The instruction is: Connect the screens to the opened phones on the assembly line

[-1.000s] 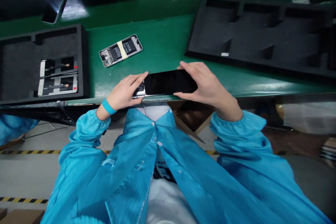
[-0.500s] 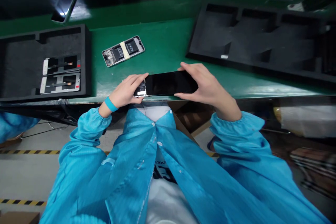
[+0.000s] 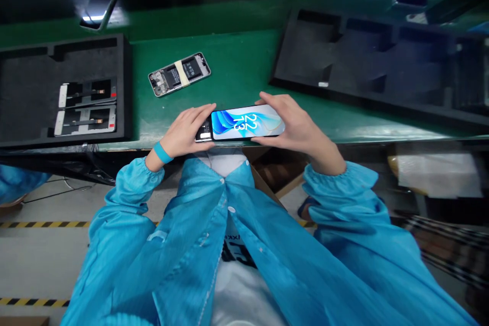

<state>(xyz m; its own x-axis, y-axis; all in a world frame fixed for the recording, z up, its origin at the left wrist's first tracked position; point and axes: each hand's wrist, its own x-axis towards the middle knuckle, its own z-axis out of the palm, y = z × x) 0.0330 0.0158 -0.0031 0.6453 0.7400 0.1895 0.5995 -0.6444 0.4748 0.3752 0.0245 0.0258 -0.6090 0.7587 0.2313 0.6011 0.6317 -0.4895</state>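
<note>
A phone screen [image 3: 244, 123], lit with a blue and white picture and the digits 22 13, lies sideways near the table's front edge. It covers most of an opened phone body [image 3: 203, 132], whose inner parts show at the left end. My left hand [image 3: 187, 130], with a blue wristband, grips that left end between thumb and fingers. Thumb and fingers of my right hand [image 3: 292, 125] hold the right end of the screen. Behind them lies a second opened phone [image 3: 168, 77] with a pale strip across its middle.
On the left, a black foam tray [image 3: 34, 66] holds two screen parts [image 3: 86, 119]. Another black foam tray [image 3: 367, 61] stands at the right. A phone [image 3: 98, 6] lies at the back left on the green table [image 3: 237, 66].
The screen between my hands has turned from black to lit, with the picture and digits on it. Both hands keep nearly the same place and grip.
</note>
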